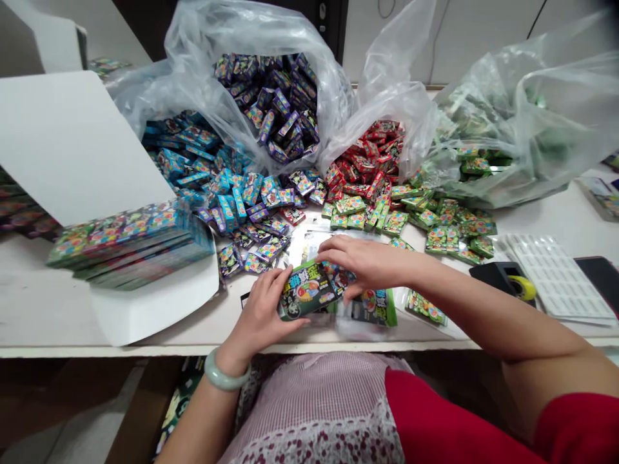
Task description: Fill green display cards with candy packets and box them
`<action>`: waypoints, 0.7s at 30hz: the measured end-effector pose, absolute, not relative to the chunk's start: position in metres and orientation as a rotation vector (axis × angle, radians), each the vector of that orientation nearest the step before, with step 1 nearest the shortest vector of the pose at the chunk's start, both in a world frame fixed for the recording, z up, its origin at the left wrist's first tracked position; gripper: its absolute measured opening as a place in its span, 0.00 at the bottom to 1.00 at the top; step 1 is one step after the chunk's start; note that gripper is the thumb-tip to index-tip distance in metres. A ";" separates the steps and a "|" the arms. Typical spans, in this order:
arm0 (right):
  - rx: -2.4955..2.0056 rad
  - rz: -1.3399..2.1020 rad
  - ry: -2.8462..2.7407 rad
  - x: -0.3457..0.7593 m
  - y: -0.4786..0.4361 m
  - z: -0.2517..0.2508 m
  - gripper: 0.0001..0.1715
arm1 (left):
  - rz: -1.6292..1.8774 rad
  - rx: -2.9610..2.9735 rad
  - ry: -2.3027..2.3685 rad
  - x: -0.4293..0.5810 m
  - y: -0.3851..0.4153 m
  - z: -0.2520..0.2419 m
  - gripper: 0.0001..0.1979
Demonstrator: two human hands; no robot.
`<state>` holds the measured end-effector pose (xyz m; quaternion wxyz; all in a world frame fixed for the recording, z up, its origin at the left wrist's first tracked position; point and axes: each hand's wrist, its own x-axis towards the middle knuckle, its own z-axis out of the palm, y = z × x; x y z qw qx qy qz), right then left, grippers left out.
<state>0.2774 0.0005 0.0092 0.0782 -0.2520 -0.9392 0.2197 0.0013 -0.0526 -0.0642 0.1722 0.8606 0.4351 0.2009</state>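
My left hand (261, 316) grips a small green printed box (305, 290) by its near side, low over the table. My right hand (362, 261) lies across a small multicoloured box (339, 278), right beside the far end of the green one, and its fingers partly hide that box. Under both hands is a flattened green-printed packet (380, 308) with clear plastic (358, 322). Loose piles of small blue boxes (203, 174), purple boxes (268, 106), red boxes (367, 161) and green boxes (435, 222) spread out ahead of my hands.
Clear plastic bags (527, 109) spill the boxes at the back. A white carton (72, 145) holds a stack of boxes (130, 248) at left. At right are a black tape dispenser (505, 277), a sheet of labels (556, 277) and a dark tablet (599, 283).
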 end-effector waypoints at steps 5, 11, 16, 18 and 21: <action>-0.821 0.791 -2.660 0.273 -0.005 0.001 0.50 | 0.557 2.448 1.241 -0.002 -0.055 -0.062 0.47; -0.810 0.794 -2.621 0.271 -0.003 0.002 0.49 | 0.579 2.379 1.230 -0.001 -0.051 -0.058 0.46; -0.818 0.805 -2.548 0.277 -0.008 -0.005 0.49 | 0.587 2.369 1.283 0.001 -0.053 -0.062 0.46; -0.934 0.742 -2.416 0.281 -0.016 -0.010 0.39 | 0.644 2.382 1.351 0.001 -0.054 -0.065 0.46; -1.124 0.666 -2.250 0.280 -0.033 -0.020 0.22 | 0.724 2.424 1.441 0.005 -0.056 -0.067 0.46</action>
